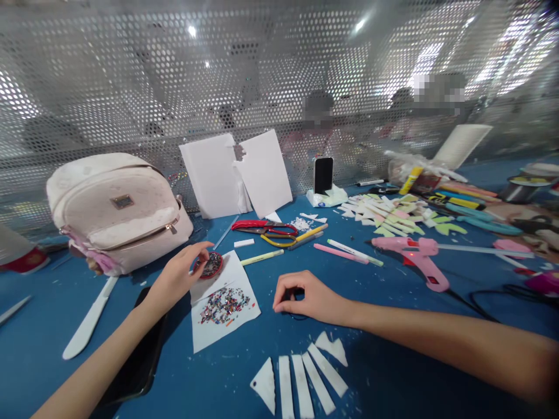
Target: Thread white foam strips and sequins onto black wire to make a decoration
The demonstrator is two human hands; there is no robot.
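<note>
Here, curled left hand [182, 272] at round, glitter-filled dish [220, 269], curled right hand [315, 298], grips unclear

Round red-rimmed dish [211, 277] of glittery bits [212, 265], on white paper [239, 274]

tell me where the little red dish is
In the head view, the red dish is left of centre, at the far end of the bit-strewn white paper, just right of the left hand.

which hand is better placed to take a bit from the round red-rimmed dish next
Probably the left hand: it is close up against the round red-rimmed dish of dark glittery bits, while the right hand sits right of the white paper sheet.
</note>
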